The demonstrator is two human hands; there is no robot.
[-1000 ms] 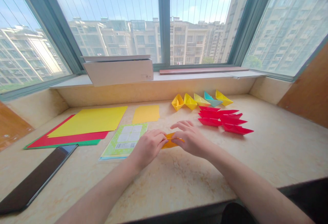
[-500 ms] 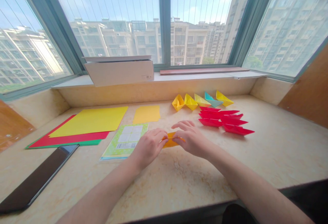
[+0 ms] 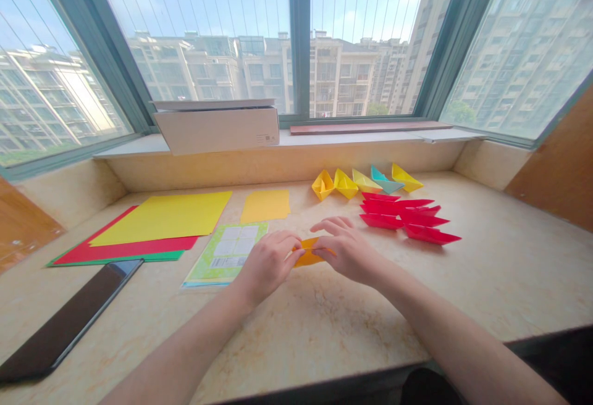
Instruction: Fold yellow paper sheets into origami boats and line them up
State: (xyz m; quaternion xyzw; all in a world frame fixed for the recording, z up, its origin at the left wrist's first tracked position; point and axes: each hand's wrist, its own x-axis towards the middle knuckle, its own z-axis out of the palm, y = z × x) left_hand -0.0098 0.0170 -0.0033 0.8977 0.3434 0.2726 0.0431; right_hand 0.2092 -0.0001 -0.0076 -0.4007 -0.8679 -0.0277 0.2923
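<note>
A small folded piece of orange paper (image 3: pixel 306 253) sits between my two hands just above the marble counter (image 3: pixel 324 325). My left hand (image 3: pixel 266 264) pinches its left end with curled fingers. My right hand (image 3: pixel 348 249) grips its right end, thumb and forefinger closed on it, the other fingers spread above. Most of the paper is hidden by my fingers.
Several red paper boats (image 3: pixel 407 220) and a row of yellow and teal boats (image 3: pixel 365 181) lie beyond my right hand. Left are a yellow sheet (image 3: pixel 265 205), a stack of coloured sheets (image 3: pixel 152 223), a printed green leaflet (image 3: pixel 228 254) and a dark tablet (image 3: pixel 65 321). A white box (image 3: pixel 217 126) stands on the sill.
Both hands stay on the orange paper; my left fingers have closed in a little toward the right hand. Nothing else has moved.
</note>
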